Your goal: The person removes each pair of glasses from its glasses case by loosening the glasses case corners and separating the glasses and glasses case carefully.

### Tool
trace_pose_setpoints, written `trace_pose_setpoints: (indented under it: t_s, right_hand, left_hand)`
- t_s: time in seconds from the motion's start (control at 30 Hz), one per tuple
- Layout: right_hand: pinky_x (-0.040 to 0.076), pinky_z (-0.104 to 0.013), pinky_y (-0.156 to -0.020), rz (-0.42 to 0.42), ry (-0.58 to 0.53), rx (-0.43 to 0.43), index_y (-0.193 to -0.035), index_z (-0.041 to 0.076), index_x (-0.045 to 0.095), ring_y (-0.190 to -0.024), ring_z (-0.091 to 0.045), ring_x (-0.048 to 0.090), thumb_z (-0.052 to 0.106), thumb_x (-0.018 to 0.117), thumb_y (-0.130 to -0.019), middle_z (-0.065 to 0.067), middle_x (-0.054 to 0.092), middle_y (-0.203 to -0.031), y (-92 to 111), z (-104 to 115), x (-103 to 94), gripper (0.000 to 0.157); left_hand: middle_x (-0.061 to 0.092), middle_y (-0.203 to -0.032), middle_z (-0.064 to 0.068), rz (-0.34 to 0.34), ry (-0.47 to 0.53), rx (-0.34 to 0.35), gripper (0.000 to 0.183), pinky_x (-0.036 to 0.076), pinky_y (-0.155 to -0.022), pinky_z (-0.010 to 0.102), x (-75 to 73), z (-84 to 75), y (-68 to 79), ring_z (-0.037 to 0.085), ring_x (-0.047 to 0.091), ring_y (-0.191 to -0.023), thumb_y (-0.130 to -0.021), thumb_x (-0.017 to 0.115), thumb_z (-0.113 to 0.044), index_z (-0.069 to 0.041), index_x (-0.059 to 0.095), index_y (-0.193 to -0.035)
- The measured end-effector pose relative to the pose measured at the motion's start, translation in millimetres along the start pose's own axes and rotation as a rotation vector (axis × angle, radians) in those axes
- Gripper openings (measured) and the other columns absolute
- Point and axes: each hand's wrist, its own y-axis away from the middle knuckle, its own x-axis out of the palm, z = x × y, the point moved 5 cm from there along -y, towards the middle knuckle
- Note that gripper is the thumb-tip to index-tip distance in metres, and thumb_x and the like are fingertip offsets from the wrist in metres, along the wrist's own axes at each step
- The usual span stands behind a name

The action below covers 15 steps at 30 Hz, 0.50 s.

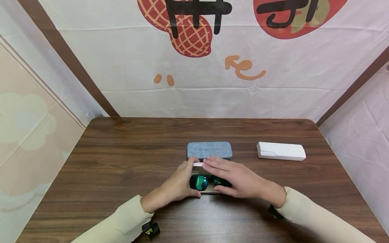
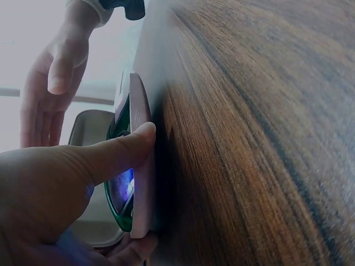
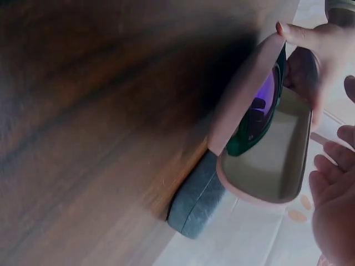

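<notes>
An open pink glasses case (image 3: 247, 94) lies on the table in front of me, its lid (image 3: 266, 166) raised at the far side, with a beige lining. Sunglasses (image 1: 201, 183) with dark frames and green-blue mirrored lenses sit in its base. My left hand (image 1: 179, 182) grips the case's left end, thumb on the near side of the base and fingers toward the back. Over the right part of the case is my right hand (image 1: 241, 177), fingers extended toward the lid and partly covering the right lens in the head view. The right wrist view shows a gap between those fingers and the lid.
Directly behind the pink case lies a closed grey-blue glasses case (image 1: 209, 148) with printing on top. A white oblong box (image 1: 281, 151) rests farther right on the brown wooden table (image 1: 127, 148). Printed fabric (image 1: 136, 101) hangs behind the table's back edge.
</notes>
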Motion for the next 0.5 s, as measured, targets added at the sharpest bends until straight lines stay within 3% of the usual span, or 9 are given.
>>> trace_pose_setpoints:
  t_s: [0.27, 0.5]
  right_hand:
    - [0.048, -0.035, -0.104, -0.161, 0.017, -0.122, -0.133, 0.004, 0.065, -0.125, -0.022, 0.06, 0.027, 0.064, -0.102, -0.008, 0.066, -0.133, -1.2, 7.9, -2.3, 0.039]
    - [0.053, -0.031, -0.095, -0.201, 0.055, -0.138, -0.121, 0.006, 0.072, -0.111, -0.017, 0.066, 0.02, 0.071, -0.098, -0.002, 0.072, -0.115, -1.5, 10.3, -1.3, 0.027]
  left_hand:
    - [0.056, -0.12, 0.013, 0.0, 0.007, 0.001, 0.094, 0.046, -0.096, 0.048, 0.2, 0.5, 0.1, 0.029, 0.053, -0.112, -0.065, 0.099, -0.018, -0.01, 0.038, -0.136]
    - [0.057, -0.122, 0.015, -0.002, 0.004, -0.001, 0.095, 0.046, -0.096, 0.049, 0.6, -0.3, -0.1, 0.03, 0.053, -0.114, -0.065, 0.099, -0.018, -0.009, 0.038, -0.137]
